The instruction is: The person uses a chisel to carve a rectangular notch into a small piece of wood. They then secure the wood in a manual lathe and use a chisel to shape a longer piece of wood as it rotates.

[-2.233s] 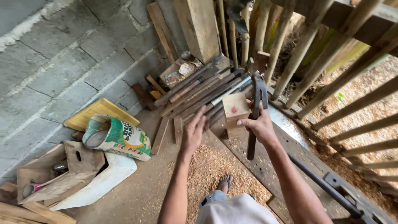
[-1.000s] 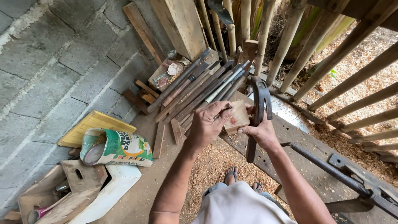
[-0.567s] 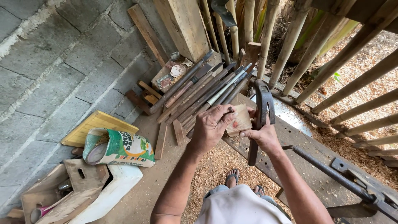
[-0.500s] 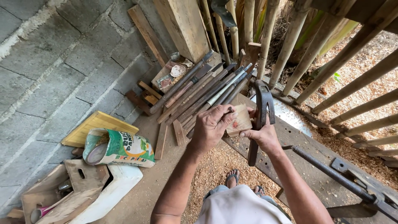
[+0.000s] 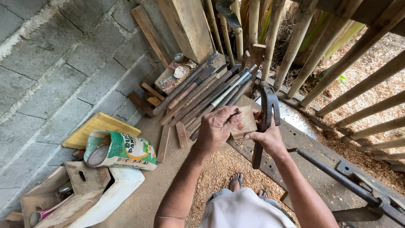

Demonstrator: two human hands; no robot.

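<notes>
— What are the hands doing?

— The left hand (image 5: 217,126) is curled almost into a fist, fingers (image 5: 211,120) folded down around a thin pencil-like tool (image 5: 237,112) whose tip pokes out toward the small wooden block (image 5: 244,123). The right hand (image 5: 268,137) has its fingers closed against the block's right side and lower edge, steadying it.

— So where does the block sit?

— Right between the two hands, touching both, resting on the near-left edge of the workbench (image 5: 312,177). It is a pale, squarish piece with its flat face turned up, half hidden under the left knuckles.

— And that dark iron thing?

— A clamp (image 5: 265,114) stands just beside the block on its right, against the right hand. Whether that hand also grips it, I cannot tell.

— What else is on the bench?

— A long metal bar (image 5: 337,179) runs along it toward the right corner, and sawdust (image 5: 219,169) lies on the floor below, around a sandalled foot (image 5: 236,181).

— And the room?

— A grey block wall (image 5: 50,76) on the left, a row of long-handled chisels (image 5: 206,95) leaning beyond the hands, a printed sack (image 5: 122,150) near a yellow board (image 5: 99,128), and wooden poles (image 5: 337,59) fencing the right side.
</notes>
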